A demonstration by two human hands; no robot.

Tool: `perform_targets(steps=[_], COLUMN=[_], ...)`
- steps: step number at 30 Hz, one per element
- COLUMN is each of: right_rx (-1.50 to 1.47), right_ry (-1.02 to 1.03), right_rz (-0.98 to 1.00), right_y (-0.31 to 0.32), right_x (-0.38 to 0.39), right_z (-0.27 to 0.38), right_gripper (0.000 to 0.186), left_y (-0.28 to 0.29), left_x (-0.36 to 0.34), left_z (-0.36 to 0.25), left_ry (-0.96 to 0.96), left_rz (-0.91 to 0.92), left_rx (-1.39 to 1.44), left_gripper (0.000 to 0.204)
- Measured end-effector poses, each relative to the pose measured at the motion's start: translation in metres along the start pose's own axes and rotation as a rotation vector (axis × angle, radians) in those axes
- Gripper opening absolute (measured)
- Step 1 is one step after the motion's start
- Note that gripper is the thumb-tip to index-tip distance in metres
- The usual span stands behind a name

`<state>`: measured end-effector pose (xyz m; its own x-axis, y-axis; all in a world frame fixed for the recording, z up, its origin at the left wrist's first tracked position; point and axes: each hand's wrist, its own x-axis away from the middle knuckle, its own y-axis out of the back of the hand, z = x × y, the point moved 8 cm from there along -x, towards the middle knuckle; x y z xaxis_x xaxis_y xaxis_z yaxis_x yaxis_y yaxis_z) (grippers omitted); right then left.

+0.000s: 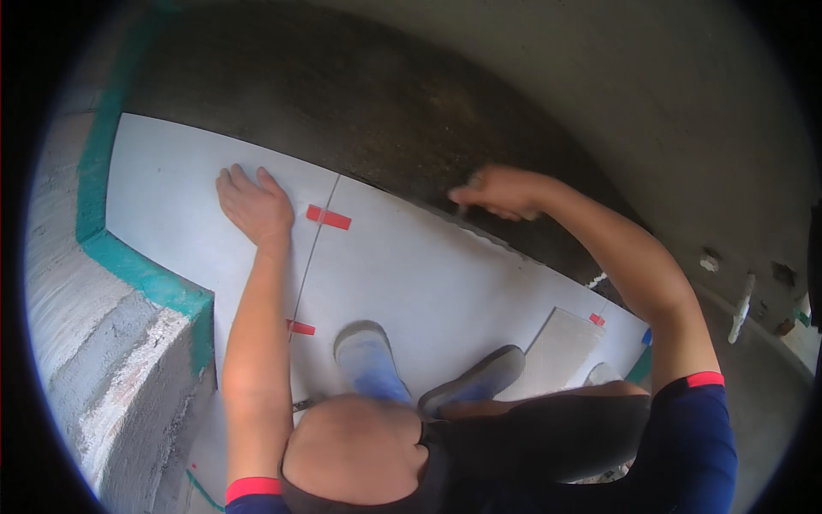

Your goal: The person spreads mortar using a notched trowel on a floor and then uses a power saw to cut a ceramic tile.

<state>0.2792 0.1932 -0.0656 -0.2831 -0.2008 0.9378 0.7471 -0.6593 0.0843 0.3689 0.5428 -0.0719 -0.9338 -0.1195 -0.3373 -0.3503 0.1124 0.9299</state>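
Note:
My left hand (255, 206) rests on a large white floor tile (175, 184), palm down with its fingers apart. Beside it, a red wedge clip (329, 217) straddles the joint with the neighbouring white tile (411, 274). My right hand (505, 192) is closed around a trowel-like hand tool (462, 209) at that second tile's far edge. Motion blurs this hand, and most of the tool is hidden or smeared. Grey mortar (492, 237) shows along the edge below the hand.
Past the tiles lies a dark, rough floor bed (342, 94). A green band (145, 265) follows the stepped wall at left. More red clips (301, 327) sit on the joints. A grey flat slab (561, 347) lies beside my shoes (475, 377). Concrete wall (685, 111) bounds the right.

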Motion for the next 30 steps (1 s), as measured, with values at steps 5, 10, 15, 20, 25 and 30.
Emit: perform_targets(steps=[5, 10, 15, 20, 25, 30], right_rx=[-0.027, 0.014, 0.405, 0.47, 0.585, 0.455], right_ry=[-0.263, -0.318, -0.257, -0.376, -0.342, -0.324], right_rz=[0.033, -0.172, -0.265, -0.319, -0.421, -0.383], right_y=[0.007, 0.035, 0.045, 0.046, 0.051, 0.029], right_x=[0.065, 0.122, 0.114, 0.139, 0.173, 0.126], right_z=[-0.169, -0.228, -0.213, -0.301, -0.311, -0.213], right_gripper=[0.05, 0.053, 0.056, 0.052, 0.054, 0.053], left_y=[-0.003, -0.005, -0.004, -0.005, -0.003, -0.007], left_x=[0.0, 0.0, -0.001, -0.002, -0.005, -0.005], left_z=[-0.008, -0.006, -0.002, -0.011, -0.008, -0.002], left_ry=[0.009, -0.009, -0.058, -0.093, -0.064, -0.069], left_rz=[0.054, -0.011, -0.031, -0.031, -0.017, -0.023], left_rx=[-0.021, -0.044, -0.11, -0.073, -0.135, -0.113], left_gripper=[0.047, 0.045, 0.044, 0.045, 0.045, 0.045])
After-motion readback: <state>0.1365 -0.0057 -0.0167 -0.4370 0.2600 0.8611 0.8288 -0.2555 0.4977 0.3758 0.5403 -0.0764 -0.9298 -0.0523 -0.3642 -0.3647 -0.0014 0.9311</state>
